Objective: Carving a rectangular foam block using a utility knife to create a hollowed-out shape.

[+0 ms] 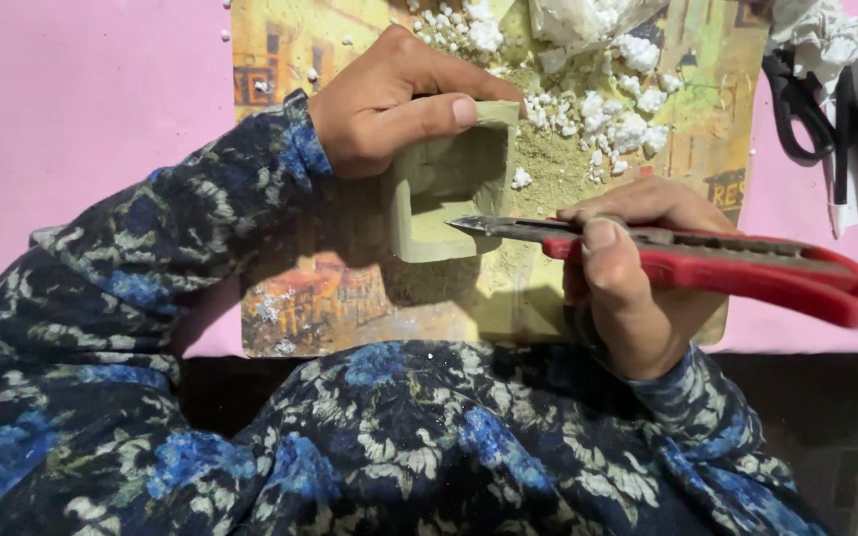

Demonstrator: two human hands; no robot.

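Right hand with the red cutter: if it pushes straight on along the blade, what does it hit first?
The right hand aims the red cutter leftward; its blade tip sits at the hollowed green block, so likely the block's inner wall first. Depth is unclear.

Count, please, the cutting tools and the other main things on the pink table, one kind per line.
Utility knife, red, in the right hand: 1
Scissors, black: 1
Green block, hollowed, held by the left hand: 1
Picture mat: 1
White crumbs: too many to count
Total without crumbs: 4
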